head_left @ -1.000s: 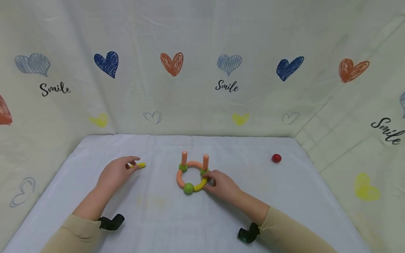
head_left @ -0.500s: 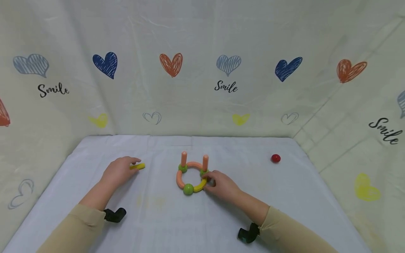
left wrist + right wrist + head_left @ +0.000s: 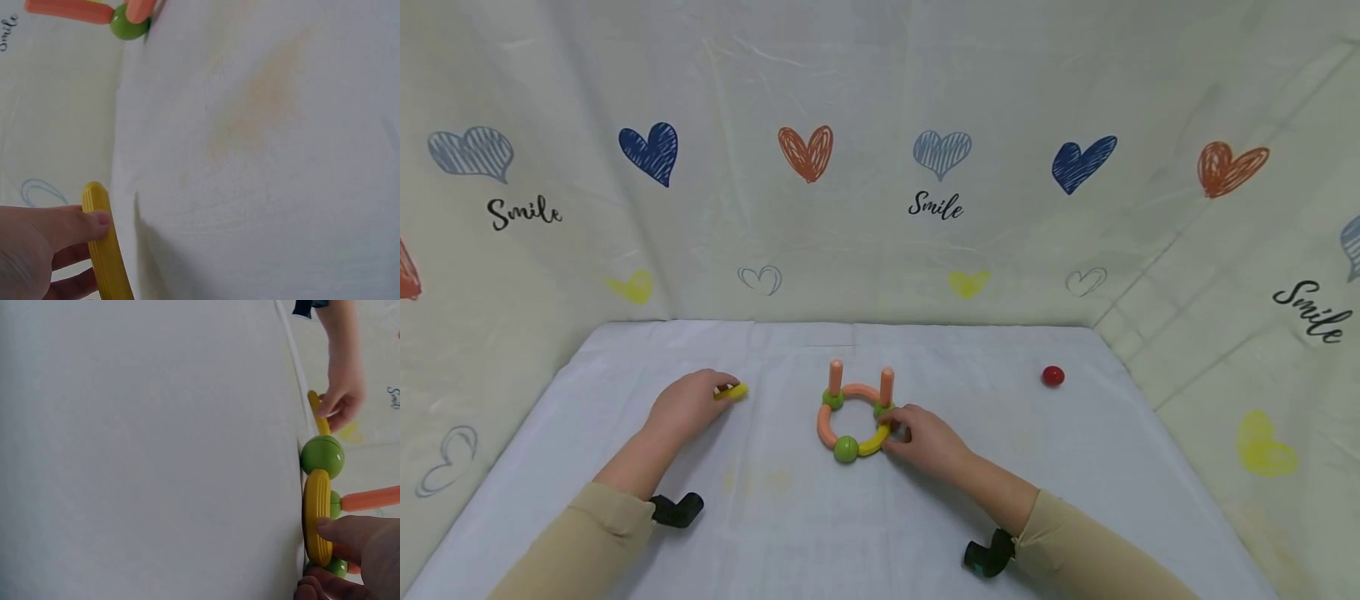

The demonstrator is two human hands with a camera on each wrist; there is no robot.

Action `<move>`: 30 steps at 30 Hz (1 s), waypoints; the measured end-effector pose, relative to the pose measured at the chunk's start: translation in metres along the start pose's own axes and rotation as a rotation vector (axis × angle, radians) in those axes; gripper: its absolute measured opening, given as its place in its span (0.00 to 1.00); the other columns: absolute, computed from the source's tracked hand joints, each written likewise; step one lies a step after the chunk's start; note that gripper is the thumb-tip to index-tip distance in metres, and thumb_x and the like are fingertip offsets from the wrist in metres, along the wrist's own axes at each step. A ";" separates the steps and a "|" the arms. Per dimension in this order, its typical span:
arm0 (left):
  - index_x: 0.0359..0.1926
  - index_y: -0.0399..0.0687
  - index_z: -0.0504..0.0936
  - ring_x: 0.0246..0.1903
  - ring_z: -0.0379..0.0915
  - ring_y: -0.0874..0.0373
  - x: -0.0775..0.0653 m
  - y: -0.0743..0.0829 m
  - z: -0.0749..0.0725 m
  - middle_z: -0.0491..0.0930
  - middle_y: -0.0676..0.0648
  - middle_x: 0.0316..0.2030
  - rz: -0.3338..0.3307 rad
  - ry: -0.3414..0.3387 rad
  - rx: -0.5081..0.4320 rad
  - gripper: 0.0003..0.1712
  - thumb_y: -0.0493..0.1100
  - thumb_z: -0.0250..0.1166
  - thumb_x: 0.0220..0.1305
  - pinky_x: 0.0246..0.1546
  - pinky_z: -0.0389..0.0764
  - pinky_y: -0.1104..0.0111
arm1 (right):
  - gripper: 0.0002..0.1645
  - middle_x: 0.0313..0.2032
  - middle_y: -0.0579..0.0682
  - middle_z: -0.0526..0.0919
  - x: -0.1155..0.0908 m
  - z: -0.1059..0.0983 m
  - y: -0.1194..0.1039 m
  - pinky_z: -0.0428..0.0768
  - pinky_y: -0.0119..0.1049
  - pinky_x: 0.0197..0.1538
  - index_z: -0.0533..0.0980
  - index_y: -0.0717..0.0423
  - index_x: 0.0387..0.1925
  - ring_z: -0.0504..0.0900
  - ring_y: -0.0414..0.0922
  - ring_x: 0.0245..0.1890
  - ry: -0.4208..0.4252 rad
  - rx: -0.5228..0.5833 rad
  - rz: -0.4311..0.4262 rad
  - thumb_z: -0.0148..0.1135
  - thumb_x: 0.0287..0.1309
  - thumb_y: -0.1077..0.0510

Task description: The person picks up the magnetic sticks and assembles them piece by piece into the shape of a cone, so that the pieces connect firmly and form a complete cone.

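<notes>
My left hand (image 3: pixel 688 406) grips a yellow ridged rod (image 3: pixel 105 240), its thumb pressed on the side near the top; the tip pokes out past the fingers in the head view. At mid-table lies a ring of curved orange pieces (image 3: pixel 826 427) and one curved yellow piece (image 3: pixel 872 444), joined by green balls (image 3: pixel 846 450). Two orange sticks (image 3: pixel 836 377) rise upright from the rear and right balls. My right hand (image 3: pixel 928 437) pinches the curved yellow piece at the ring's right side, the thumb on its ridged face in the right wrist view.
A red ball (image 3: pixel 1053 376) rests at the right rear of the white-covered table (image 3: pixel 760 533). Behind stands a pale cloth backdrop (image 3: pixel 865 242) printed with hearts and the word Smile. Each wrist carries a black camera mount (image 3: pixel 677 510).
My left hand has shifted a little to the right with the yellow rod, and its fingers have resettled on it. The right hand and the ring stay as they were.
</notes>
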State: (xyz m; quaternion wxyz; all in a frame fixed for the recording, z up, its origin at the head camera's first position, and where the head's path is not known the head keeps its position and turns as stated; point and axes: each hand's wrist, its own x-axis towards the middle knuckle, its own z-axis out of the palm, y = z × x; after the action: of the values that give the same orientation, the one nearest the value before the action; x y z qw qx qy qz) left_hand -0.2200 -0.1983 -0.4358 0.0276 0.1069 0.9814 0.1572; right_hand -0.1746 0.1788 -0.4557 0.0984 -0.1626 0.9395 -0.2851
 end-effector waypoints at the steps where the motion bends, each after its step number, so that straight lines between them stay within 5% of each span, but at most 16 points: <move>1: 0.55 0.44 0.84 0.48 0.78 0.42 -0.001 0.001 -0.001 0.83 0.41 0.47 0.006 0.010 -0.004 0.18 0.39 0.68 0.63 0.47 0.76 0.50 | 0.19 0.38 0.42 0.77 0.000 0.000 0.000 0.73 0.34 0.35 0.81 0.47 0.53 0.72 0.41 0.31 0.000 0.001 0.001 0.70 0.59 0.54; 17: 0.55 0.48 0.82 0.46 0.79 0.49 -0.029 0.056 -0.004 0.83 0.48 0.47 0.093 0.181 -0.225 0.20 0.42 0.70 0.63 0.45 0.79 0.54 | 0.19 0.38 0.43 0.78 -0.002 -0.002 -0.002 0.72 0.33 0.33 0.81 0.48 0.53 0.71 0.41 0.29 0.005 0.007 -0.015 0.70 0.59 0.55; 30: 0.52 0.58 0.80 0.44 0.81 0.59 -0.036 0.118 0.027 0.81 0.55 0.47 0.024 0.093 -0.663 0.18 0.44 0.72 0.61 0.44 0.82 0.64 | 0.19 0.38 0.43 0.78 -0.001 0.000 0.000 0.73 0.34 0.34 0.81 0.48 0.53 0.71 0.41 0.30 0.006 0.014 -0.014 0.70 0.60 0.55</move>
State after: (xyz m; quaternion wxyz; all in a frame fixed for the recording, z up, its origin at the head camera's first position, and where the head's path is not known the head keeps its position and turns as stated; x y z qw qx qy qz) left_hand -0.1586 -0.0892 -0.4235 0.0142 0.0963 0.8756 0.4732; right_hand -0.1734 0.1790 -0.4558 0.0950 -0.1677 0.9366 -0.2926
